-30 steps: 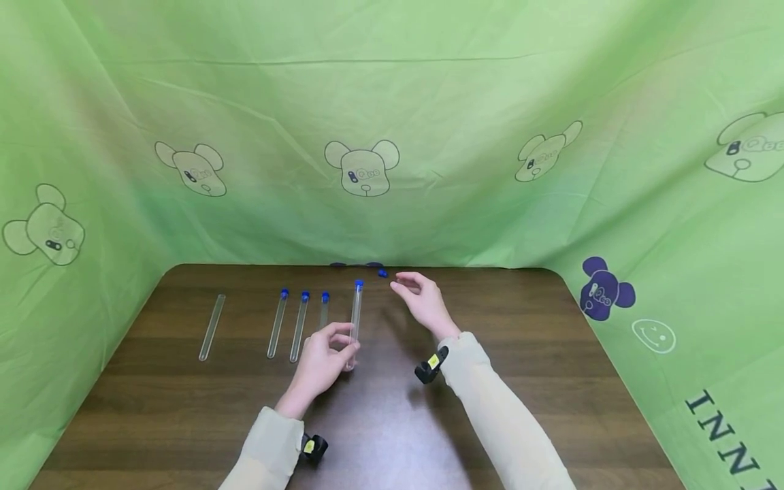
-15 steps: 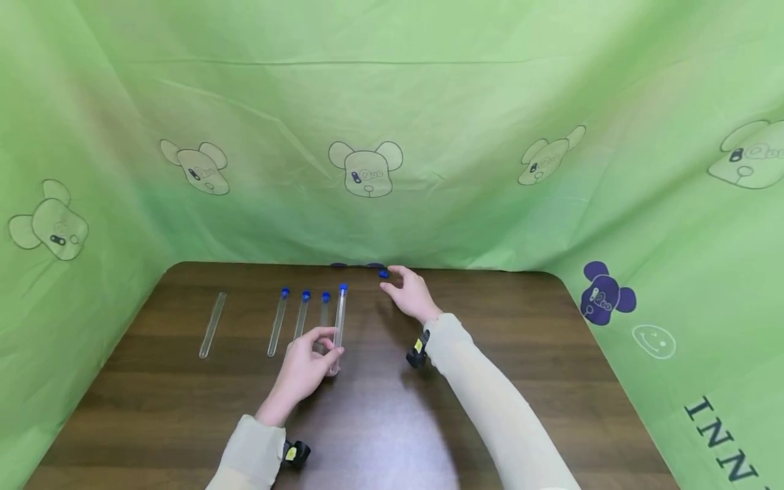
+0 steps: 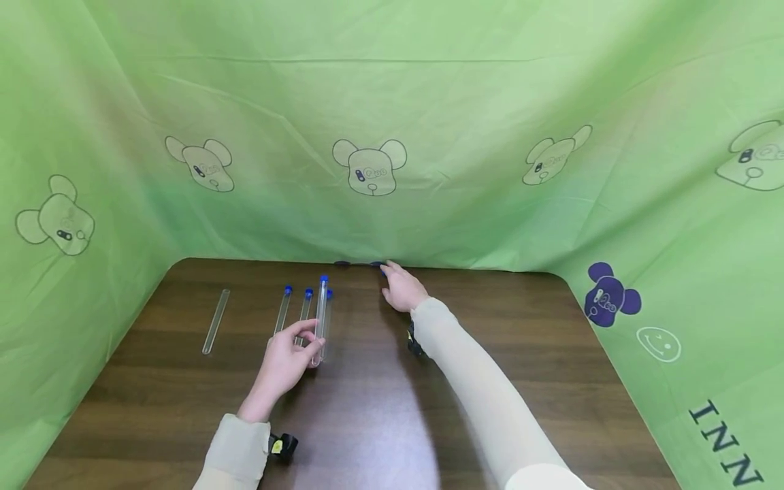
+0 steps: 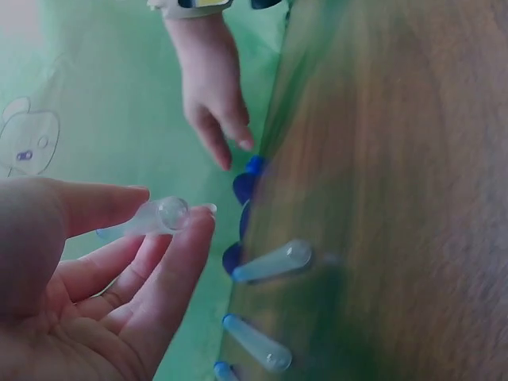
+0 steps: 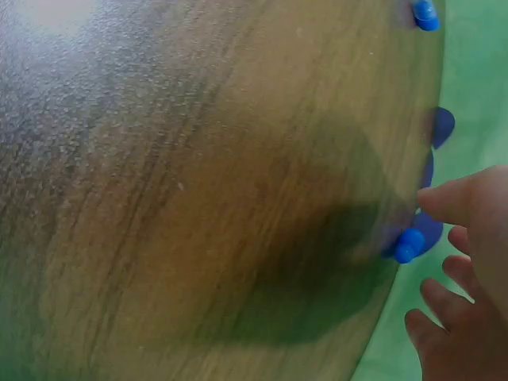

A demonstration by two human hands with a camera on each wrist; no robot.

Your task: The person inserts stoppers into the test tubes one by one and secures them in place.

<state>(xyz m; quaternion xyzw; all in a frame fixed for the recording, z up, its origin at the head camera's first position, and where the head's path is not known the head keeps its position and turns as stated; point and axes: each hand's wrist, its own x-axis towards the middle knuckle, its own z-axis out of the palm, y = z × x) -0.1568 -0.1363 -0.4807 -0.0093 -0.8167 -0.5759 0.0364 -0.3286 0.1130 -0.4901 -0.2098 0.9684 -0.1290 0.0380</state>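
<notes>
My left hand (image 3: pixel 284 357) pinches a clear test tube (image 3: pixel 321 299) with a blue cap between thumb and fingers. The tube stands nearly upright above the table, its rounded end (image 4: pixel 171 213) facing the left wrist camera. At the table's far edge my right hand (image 3: pixel 404 289) reaches down with spread, slightly bent fingers. Just beyond its fingertips lies a small blue cap (image 5: pixel 409 246), mostly covered by the hand in the head view; no grip on it shows. Several capped test tubes lie in a row by my left hand, among them one (image 3: pixel 282 306) partly behind it.
An uncapped clear test tube (image 3: pixel 216 322) lies farther left on the brown wooden table (image 3: pixel 502 340). A green printed curtain (image 3: pixel 294 218) hangs along the table's back and sides. Purple print (image 5: pixel 444 127) on it shows at the far edge.
My left hand has moved left with the capped test tube, which now overlaps the row of lying tubes. My right hand has moved left and away from me, down to the blue cap.
</notes>
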